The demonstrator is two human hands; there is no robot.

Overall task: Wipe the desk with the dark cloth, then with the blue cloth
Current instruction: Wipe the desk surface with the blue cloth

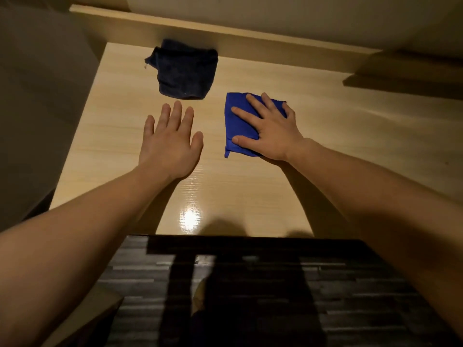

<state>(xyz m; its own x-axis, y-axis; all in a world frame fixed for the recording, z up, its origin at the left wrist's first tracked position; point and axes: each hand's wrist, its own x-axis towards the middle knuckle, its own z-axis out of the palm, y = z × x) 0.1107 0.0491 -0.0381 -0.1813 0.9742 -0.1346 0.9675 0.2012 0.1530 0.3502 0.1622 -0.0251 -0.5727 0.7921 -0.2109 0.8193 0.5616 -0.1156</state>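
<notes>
Blue cloth (pixel 238 126), folded, flat on light wood-grain desk (pixel 338 146) just right of frame centre, pinned under right hand (pixel 269 131). Fingers (pixel 244 112) spread wide across fabric, thumb pressed along lower left edge, palm down; a pressing hold, not a pinch. Left edge and one lower corner of cloth showing beyond hand.

Left hand (pixel 169 144) left of centre, palm down, fingers straight and close together, thumb held slightly apart, nothing in grasp; contact with desk surface impossible to tell.

Dark cloth (pixel 184 70), crumpled and roughly folded, in upper centre-left of frame, against raised back panel of desk, just beyond left fingertips, apart from both hands and from blue cloth.

Bright glare spot (pixel 189 217) on glossy desktop in lower centre, between bare forearms. Dark striped floor (pixel 338 284) across bottom of frame, below desk's near edge.
</notes>
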